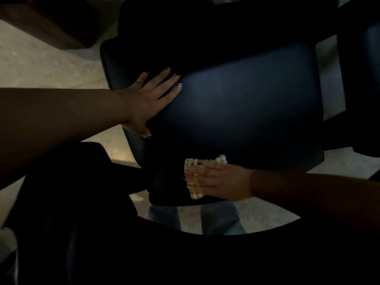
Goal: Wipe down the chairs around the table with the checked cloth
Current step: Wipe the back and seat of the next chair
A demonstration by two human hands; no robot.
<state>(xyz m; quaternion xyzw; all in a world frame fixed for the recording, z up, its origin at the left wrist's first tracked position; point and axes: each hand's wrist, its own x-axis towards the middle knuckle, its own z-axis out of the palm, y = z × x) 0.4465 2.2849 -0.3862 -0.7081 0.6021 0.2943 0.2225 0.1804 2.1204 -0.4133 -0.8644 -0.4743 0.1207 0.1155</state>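
**A:** What is lying nearest the person?

**B:** At six o'clock, a dark curved shape is filling the bottom of the view; I cannot tell what it is. Just beyond it, two legs in blue jeans are standing on the pale floor.

**A:** Where is the cloth?

**B:** Just below centre, toward five o'clock. The right hand is reaching in from three o'clock and lying over the checked cloth, fingers laid across it, pressing it onto a dark lower part of the chair. Whether the fingers are curling round the cloth, I cannot tell.

**A:** And the other hand?

**B:** The left hand is coming in from nine o'clock, resting flat with straight, spread fingers on the left edge of the dark blue chair, holding nothing.

**A:** Anything farther off?

**B:** At two o'clock, another dark chair is standing just beside it. At eleven o'clock, a brown piece of furniture is sitting on the floor.
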